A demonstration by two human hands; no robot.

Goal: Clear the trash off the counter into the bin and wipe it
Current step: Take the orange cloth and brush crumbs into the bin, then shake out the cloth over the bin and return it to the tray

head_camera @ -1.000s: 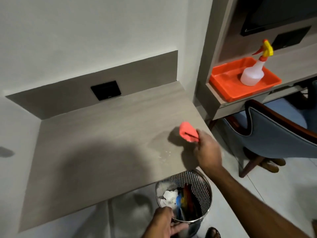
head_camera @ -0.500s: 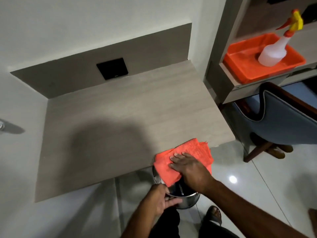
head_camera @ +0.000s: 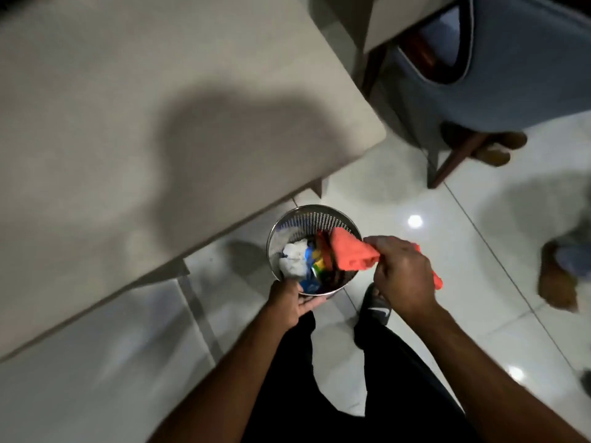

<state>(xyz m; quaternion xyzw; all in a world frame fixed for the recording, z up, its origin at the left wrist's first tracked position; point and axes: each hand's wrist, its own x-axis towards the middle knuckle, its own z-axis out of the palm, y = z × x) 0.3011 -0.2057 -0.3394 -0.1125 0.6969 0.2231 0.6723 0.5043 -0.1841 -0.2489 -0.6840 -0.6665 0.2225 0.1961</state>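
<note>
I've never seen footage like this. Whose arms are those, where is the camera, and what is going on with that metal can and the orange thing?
There is no machine here: a person wears a camera on their head, so you look down along their own arms. The left hand grips the near rim of a perforated metal bin standing on the tiled floor. The right hand holds a bunched orange cloth over the bin's opening. Inside the bin lie crumpled white paper and colourful wrappers. The pale counter at upper left looks bare, with only a shadow on it. A blue chair stands at upper right.
</note>
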